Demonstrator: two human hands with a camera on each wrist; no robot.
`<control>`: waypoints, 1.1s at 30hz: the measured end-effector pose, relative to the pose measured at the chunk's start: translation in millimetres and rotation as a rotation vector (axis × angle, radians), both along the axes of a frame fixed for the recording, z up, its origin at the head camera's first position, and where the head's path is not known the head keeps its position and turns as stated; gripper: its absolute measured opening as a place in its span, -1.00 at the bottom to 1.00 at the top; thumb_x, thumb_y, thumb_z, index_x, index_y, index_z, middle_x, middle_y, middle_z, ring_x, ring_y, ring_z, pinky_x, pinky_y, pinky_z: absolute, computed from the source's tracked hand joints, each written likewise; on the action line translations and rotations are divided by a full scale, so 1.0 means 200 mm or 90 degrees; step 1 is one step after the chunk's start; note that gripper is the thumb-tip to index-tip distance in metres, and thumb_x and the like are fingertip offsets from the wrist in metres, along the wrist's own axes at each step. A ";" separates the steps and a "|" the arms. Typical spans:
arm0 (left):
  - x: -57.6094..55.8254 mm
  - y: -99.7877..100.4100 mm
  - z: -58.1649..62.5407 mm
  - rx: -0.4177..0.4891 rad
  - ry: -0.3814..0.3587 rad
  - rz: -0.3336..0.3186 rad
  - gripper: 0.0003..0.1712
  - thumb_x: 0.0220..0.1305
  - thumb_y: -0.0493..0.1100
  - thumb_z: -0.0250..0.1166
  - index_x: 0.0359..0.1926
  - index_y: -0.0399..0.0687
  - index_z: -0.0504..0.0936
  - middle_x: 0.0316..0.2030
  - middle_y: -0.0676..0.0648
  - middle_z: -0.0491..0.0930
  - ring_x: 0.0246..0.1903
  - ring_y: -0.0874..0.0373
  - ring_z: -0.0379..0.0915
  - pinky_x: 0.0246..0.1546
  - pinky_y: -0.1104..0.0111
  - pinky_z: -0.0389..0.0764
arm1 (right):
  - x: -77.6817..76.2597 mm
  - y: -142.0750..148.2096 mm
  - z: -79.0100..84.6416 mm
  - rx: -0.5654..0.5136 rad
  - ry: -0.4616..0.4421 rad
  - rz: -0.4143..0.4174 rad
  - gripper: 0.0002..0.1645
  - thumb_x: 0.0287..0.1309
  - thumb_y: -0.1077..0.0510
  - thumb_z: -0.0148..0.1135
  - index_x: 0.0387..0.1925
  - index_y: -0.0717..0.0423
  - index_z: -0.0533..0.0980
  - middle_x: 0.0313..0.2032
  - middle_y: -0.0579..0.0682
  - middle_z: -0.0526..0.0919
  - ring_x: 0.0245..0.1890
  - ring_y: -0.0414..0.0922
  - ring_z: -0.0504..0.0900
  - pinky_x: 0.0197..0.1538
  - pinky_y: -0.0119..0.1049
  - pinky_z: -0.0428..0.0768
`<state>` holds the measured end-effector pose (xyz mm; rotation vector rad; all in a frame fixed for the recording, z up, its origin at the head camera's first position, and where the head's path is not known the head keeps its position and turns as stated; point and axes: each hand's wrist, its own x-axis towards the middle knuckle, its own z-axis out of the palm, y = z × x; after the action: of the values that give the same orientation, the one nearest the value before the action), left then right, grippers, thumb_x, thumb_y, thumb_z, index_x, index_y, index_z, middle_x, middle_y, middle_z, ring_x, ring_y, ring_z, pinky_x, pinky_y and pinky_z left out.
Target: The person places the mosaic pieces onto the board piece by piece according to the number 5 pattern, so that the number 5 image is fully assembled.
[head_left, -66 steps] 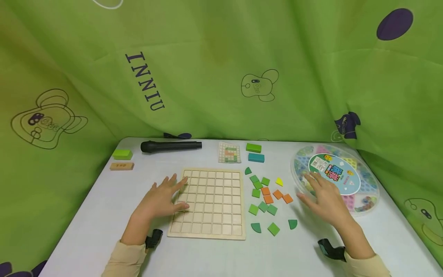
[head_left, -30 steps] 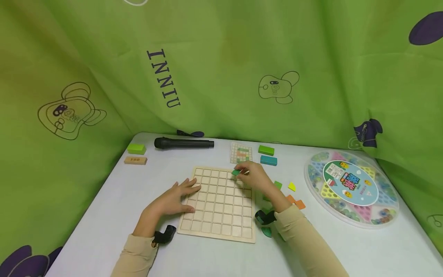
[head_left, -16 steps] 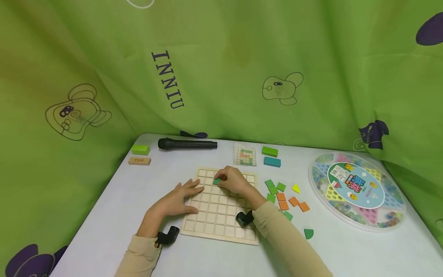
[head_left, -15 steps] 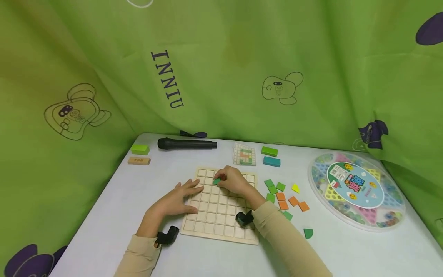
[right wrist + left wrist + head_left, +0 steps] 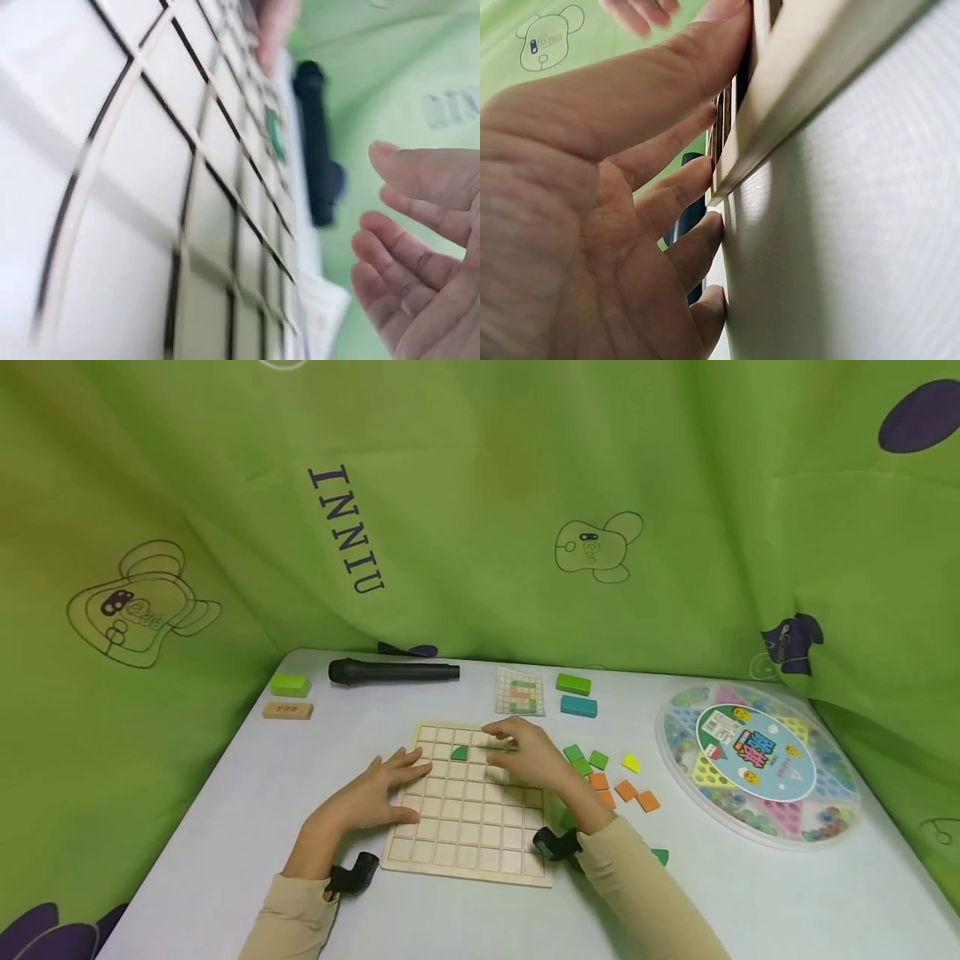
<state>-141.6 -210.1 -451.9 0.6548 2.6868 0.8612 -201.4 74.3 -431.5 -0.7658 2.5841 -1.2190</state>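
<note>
A wooden grid board [image 5: 468, 833] lies at the middle of the table. One dark green quarter-circle tile [image 5: 459, 752] sits in a cell of its second row from the far edge; the right wrist view shows the same tile [image 5: 274, 133] far along the grid. My left hand [image 5: 367, 793] rests on the board's left edge with fingers spread, and in the left wrist view the thumb [image 5: 705, 52] lies against the rim. Over the board's far right part, my right hand [image 5: 528, 753] holds nothing, its fingers loosely bent and apart from the thumb.
Loose orange tiles [image 5: 626, 791], green tiles [image 5: 598, 760] and a yellow piece [image 5: 631, 763] lie right of the board, partly behind my right arm. Beyond are a pattern card [image 5: 519, 692], a teal block [image 5: 578, 706] and a black microphone [image 5: 393, 672]. A round marble-game box [image 5: 757, 764] stands right.
My right hand reached in from the right with the green quarter-circle, set it in a board cell, let go and drew back rightward. My left hand stays at the board's left edge.
</note>
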 end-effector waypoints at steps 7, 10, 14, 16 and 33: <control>0.01 -0.02 0.02 -0.003 -0.003 0.011 -0.11 0.00 0.03 0.44 0.35 -0.04 0.33 0.44 -0.16 0.09 0.45 -0.21 -0.20 0.41 -0.17 -0.23 | 0.19 0.41 0.03 -0.023 0.045 -0.106 -0.49 0.10 0.20 0.33 0.13 0.16 0.49 0.07 0.08 0.55 0.07 0.10 0.53 0.09 0.05 0.57; 0.01 -0.03 0.02 -0.004 0.000 0.005 -0.11 0.00 0.05 0.44 0.36 -0.04 0.33 0.43 -0.17 0.09 0.45 -0.22 -0.20 0.40 -0.18 -0.22 | 0.27 0.59 0.00 0.010 0.061 -0.162 -0.50 0.09 0.20 0.33 0.11 0.16 0.50 0.06 0.09 0.57 0.06 0.12 0.54 0.05 0.10 0.58; 0.02 -0.05 0.02 -0.004 0.004 0.006 -0.11 -0.01 0.06 0.44 0.35 -0.04 0.33 0.43 -0.18 0.11 0.44 -0.23 -0.18 0.40 -0.19 -0.21 | 0.33 0.75 -0.07 0.045 0.046 -0.215 -0.49 0.12 0.16 0.32 0.12 0.19 0.49 0.05 0.14 0.58 0.05 0.12 0.56 0.07 0.07 0.57; 0.03 -0.06 0.02 -0.001 0.003 0.008 -0.11 -0.01 0.08 0.44 0.35 -0.03 0.34 0.43 -0.18 0.11 0.44 -0.23 -0.18 0.40 -0.19 -0.22 | 0.34 0.79 -0.09 0.067 0.030 -0.229 -0.47 0.12 0.12 0.32 0.13 0.21 0.48 0.03 0.16 0.58 0.03 0.12 0.57 0.06 0.05 0.58; 0.00 -0.01 -0.02 0.014 0.001 0.005 -0.10 -0.01 0.11 0.43 0.36 0.00 0.33 0.44 -0.15 0.10 0.45 -0.21 -0.19 0.40 -0.18 -0.22 | 0.32 0.79 -0.13 0.140 0.084 -0.301 -0.68 0.14 0.11 0.31 -0.09 0.18 0.54 -0.17 0.09 0.58 -0.18 -0.01 0.55 -0.16 -0.13 0.58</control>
<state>-142.6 -213.0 -456.6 0.6512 2.6865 0.8928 -138.0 232.5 -457.6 -0.2010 3.0535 -0.9826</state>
